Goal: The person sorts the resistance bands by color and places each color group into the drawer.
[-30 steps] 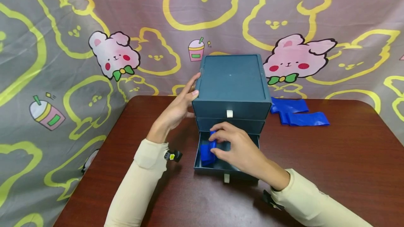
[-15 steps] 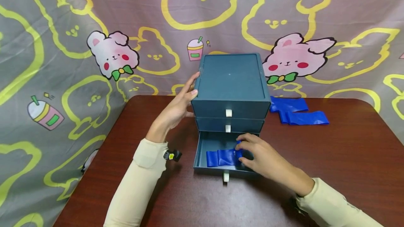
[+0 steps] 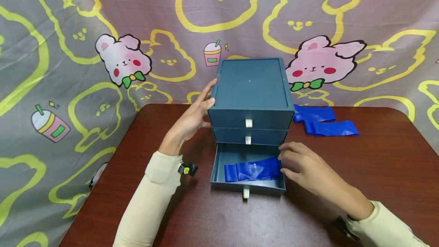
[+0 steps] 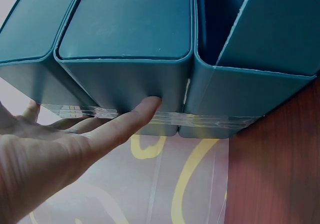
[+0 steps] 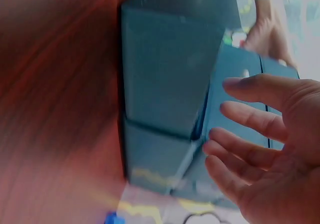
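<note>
The left hand [image 3: 192, 119] presses flat against the drawer chest [image 3: 252, 94]; the right hand [image 3: 303, 167], fingers relaxed, holds nothing beside the blue band [image 3: 252, 170] in its bottom drawer [image 3: 219, 165].

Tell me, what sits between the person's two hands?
The blue-green drawer box, seen from the head view. The left hand rests flat on its left side; the right hand is at the right edge of the open bottom drawer.
</note>
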`<state>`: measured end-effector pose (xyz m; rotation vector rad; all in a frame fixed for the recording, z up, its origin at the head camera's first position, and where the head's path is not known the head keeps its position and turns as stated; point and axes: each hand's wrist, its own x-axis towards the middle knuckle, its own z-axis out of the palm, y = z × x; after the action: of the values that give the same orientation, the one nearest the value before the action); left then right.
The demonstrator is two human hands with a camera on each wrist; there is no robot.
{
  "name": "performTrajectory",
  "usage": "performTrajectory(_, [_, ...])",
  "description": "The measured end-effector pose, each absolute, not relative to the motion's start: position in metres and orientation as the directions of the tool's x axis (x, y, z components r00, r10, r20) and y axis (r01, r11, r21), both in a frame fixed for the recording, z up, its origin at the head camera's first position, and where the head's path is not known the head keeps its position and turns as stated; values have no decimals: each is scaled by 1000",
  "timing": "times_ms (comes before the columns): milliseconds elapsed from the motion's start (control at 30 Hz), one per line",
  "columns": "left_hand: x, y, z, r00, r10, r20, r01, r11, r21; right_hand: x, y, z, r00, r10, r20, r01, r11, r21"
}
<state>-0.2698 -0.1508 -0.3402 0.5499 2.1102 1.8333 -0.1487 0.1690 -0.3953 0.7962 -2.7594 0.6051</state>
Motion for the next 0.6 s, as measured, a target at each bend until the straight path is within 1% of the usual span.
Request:
performTrajectory(167, [-271,-152,-341,-884,466,26,89,114,989,-157,196,-389,-849,-389,359,-508,787,-351])
performTrajectory(400, [-271,-152,-341,-885,466,22,86,118,989,-189,251,-397,-837,-305,455,-488,792,-368])
performTrajectory(500, [-272,-152,-341,-883,469,19,84,118,989,-200,275,-400,-853,-254,456,-448,805,-390])
performTrajectory(600, [-271,-152,-340,-882,471,22,87,116,989,-209,297,-402,-899,-170,404,-354,824,-442])
